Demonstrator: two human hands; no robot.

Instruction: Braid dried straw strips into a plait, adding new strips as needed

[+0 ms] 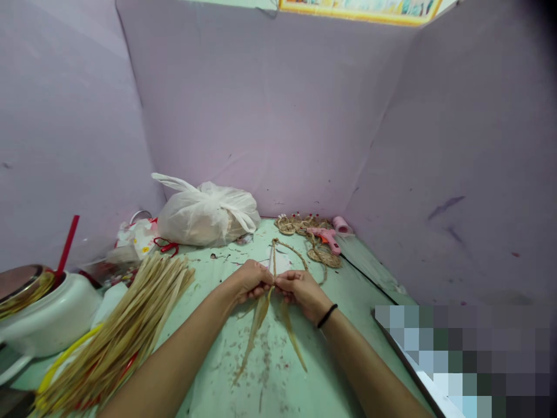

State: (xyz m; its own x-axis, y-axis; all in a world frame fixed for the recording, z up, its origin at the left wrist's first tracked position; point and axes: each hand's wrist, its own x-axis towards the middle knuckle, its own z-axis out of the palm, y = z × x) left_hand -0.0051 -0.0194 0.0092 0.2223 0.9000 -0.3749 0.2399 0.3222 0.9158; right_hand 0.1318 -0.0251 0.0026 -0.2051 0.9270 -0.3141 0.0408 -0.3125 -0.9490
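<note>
A thin braided cord [274, 259] of dried plant fibre runs up the table from between my hands, then loops back to the right. My left hand [253, 281] pinches its near end between thumb and fingers. Right beside it, my right hand [299, 290], with a black band at the wrist, is closed on the same end. The fingertips of both hands almost meet. Below them hang loose flat tan strands [260, 318], one under the left hand and another strand [295, 337] under the right. The exact crossing of the strands is hidden by my fingers.
Left lie a bundle of dried strips [126, 325], a white pot [65, 310] and red-handled scissors [167, 247]. At the back sit a tied plastic bag [204, 215], coiled braided pieces [286, 225], a pink glue gun [327, 237] with a black cable and a pink roll [340, 224].
</note>
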